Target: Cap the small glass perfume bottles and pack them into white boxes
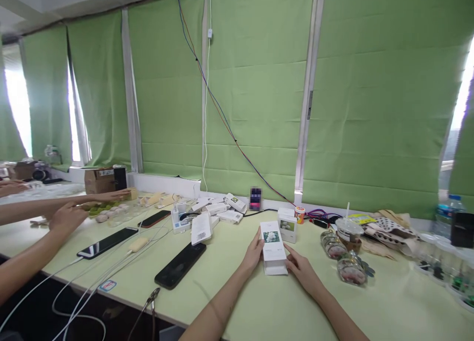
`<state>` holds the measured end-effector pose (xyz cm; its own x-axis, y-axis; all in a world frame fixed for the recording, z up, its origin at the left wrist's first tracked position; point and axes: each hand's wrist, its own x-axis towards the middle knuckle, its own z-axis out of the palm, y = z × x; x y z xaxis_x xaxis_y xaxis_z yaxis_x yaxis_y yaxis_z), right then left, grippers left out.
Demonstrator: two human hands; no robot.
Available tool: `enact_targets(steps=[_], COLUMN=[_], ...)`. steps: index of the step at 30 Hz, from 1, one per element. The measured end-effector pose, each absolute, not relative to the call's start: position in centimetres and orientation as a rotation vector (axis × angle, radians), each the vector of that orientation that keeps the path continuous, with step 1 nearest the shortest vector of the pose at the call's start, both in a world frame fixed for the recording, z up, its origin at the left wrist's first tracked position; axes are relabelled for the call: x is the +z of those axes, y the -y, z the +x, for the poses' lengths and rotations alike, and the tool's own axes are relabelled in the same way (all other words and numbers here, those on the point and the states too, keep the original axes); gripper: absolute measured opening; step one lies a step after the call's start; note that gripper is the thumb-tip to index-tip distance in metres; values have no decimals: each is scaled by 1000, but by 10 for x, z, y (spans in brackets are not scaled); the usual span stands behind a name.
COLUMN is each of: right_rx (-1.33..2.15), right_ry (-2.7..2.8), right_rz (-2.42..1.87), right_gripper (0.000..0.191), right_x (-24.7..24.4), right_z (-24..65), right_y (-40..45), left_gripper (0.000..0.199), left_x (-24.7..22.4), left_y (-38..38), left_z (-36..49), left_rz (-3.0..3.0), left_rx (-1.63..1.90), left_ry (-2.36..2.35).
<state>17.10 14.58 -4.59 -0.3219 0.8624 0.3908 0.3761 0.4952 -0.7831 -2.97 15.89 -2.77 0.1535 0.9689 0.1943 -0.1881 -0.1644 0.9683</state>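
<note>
A white box (273, 252) with a picture of a white flower on its face stands tilted on the pale table, its lower end toward me. My left hand (254, 251) grips its left edge, thumb on the front. On the right side, my right hand (299, 267) holds the box near its lower edge with bent fingers. Just behind is another white box (288, 228) with a similar flower picture. An orange-labelled small jar (299, 214) stands beside that one.
Several white boxes (218, 208) lie piled left of centre, near a black phone (180, 266). Another person's hands (70, 217) are at the far left, by cables and two more phones. Wrapped items (351, 269), a lidded cup (348, 230) and clear containers (444, 264) stand right.
</note>
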Motion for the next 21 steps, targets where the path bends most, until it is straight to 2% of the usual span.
enact_targets(steps=[10,21], right_rx=[618,804], right_ry=[1880,1895], right_rz=[-1048,-965], right_gripper=[61,78], right_x=[-52,-43], right_z=[172,173], right_y=[-148,-140], left_gripper=[70,71], left_x=[-16,-10], left_y=[-147,-141], left_z=[-26,-26], left_rz=[1363,1443], left_rx=[1300,1310], left_ry=[-835,-859])
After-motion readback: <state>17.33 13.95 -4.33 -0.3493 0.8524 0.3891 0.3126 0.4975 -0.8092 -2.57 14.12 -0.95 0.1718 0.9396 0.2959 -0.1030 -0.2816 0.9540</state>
